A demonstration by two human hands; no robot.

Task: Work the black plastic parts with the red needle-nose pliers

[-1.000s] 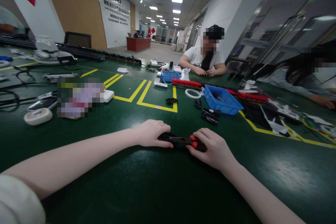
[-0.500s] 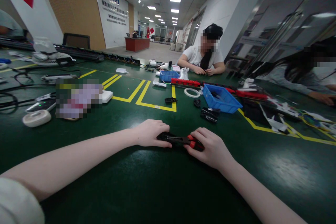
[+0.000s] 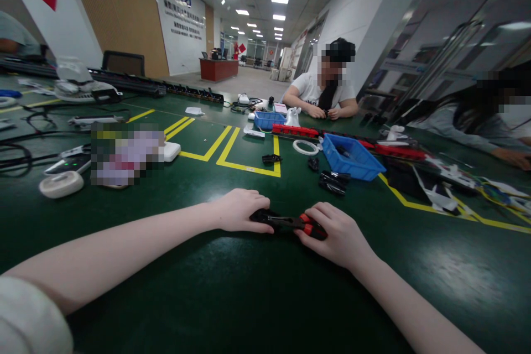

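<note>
Over the green table (image 3: 199, 298), my right hand (image 3: 332, 232) is closed round the red and black handles of a pair of pliers (image 3: 307, 223), whose dark jaws point left. My left hand (image 3: 243, 211) pinches a small black part (image 3: 262, 215) that meets the plier jaws. Its exact shape is hidden by my fingers and the dark background. Beyond my hands lie black pieces (image 3: 334, 181), a smaller black bundle (image 3: 313, 164) and another black piece (image 3: 271, 159) by the yellow tape.
A blue bin (image 3: 350, 157) and a smaller blue bin (image 3: 269, 120) stand further back, near a white ring (image 3: 306, 147). At the left lie a phone (image 3: 128, 157), a white case (image 3: 170, 151) and cables. A person (image 3: 323, 91) sits opposite, another at the right.
The view has shifted slightly, so everything appears a little further right. My right hand with the pliers has moved slightly right relative to my left hand; both grips look the same.
</note>
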